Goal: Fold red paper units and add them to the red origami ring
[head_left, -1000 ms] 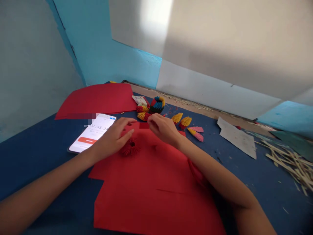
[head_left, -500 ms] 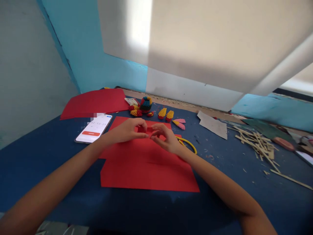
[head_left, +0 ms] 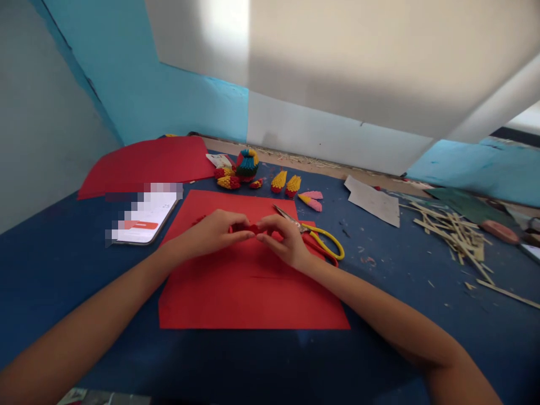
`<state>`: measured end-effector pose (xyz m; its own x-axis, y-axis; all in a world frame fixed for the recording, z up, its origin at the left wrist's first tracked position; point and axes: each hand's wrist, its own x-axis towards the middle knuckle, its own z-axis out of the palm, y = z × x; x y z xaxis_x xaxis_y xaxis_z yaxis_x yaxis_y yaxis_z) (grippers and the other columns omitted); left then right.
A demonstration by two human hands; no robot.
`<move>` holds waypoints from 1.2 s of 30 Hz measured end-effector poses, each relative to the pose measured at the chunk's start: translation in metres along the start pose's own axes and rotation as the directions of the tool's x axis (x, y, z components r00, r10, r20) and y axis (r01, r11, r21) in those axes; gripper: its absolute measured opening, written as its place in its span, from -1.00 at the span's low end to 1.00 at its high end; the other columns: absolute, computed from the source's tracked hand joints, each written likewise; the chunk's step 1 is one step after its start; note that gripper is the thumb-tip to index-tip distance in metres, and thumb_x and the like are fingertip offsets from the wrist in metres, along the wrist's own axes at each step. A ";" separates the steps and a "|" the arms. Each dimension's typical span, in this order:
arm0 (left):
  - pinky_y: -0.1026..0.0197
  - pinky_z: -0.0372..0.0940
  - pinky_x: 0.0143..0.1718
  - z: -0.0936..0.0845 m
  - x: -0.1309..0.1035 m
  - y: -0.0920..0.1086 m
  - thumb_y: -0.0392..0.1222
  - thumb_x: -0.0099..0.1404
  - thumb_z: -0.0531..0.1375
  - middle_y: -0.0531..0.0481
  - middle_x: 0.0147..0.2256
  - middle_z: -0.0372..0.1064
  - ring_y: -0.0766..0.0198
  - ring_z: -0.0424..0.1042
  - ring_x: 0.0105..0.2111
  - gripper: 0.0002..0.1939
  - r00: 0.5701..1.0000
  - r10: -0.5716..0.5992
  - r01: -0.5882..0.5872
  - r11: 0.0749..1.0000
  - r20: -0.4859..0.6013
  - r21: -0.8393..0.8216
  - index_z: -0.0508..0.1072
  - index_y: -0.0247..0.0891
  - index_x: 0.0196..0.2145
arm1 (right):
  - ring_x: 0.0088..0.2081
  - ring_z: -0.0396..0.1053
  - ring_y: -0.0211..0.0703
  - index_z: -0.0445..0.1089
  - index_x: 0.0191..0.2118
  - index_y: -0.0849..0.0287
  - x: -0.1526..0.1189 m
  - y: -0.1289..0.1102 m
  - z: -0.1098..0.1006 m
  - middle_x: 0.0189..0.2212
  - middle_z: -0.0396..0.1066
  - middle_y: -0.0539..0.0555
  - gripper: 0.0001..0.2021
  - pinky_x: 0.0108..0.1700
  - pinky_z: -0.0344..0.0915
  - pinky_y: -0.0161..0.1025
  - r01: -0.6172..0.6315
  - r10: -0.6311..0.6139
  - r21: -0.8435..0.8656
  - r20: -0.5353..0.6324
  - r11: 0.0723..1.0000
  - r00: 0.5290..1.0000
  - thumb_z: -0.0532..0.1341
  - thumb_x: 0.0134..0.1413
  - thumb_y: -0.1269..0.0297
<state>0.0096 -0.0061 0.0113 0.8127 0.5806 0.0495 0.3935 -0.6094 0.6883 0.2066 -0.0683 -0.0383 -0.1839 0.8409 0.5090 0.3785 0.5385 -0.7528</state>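
Note:
My left hand (head_left: 223,232) and my right hand (head_left: 283,239) meet above the red paper (head_left: 253,298) on the blue table. Between their fingertips they pinch a small folded red paper piece (head_left: 253,229), whose shape is partly hidden by the fingers. Scissors (head_left: 323,239) with yellow and red handles lie by my right hand, blades pointing away to the left. Some small dark red pieces (head_left: 198,220) rest on the paper just behind my left wrist.
A phone (head_left: 147,216) lies left of the paper, before more red sheets (head_left: 147,163). Behind stand folded-paper models (head_left: 247,164), yellow-red pieces (head_left: 279,181) and a pink-yellow piece (head_left: 311,201). Grey paper (head_left: 373,201) and thin strips (head_left: 455,236) lie right.
The view has shifted slightly. The red piece between my fingertips shows more clearly, and more of the scissors, including the blades, is visible. My hands stay close together.

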 end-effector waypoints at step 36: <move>0.21 0.26 -0.32 0.020 0.003 0.007 -0.14 0.34 0.01 -0.04 -0.30 0.47 0.20 0.44 -0.31 -0.80 0.994 -0.071 0.065 0.995 -0.080 -0.071 0.37 -0.26 -0.27 | -0.40 0.40 -0.28 0.35 -0.37 0.20 0.007 0.002 0.001 -0.46 0.43 0.02 -0.81 -0.32 0.30 -0.30 -0.236 0.244 0.177 -0.027 0.956 0.969 0.18 0.12 0.17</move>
<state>0.0232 -0.0190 0.0018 0.7459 0.6634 0.0585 0.4142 -0.5309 0.7393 0.2054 -0.0616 -0.0368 -0.0609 0.9451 0.3211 0.2443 0.3260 -0.9133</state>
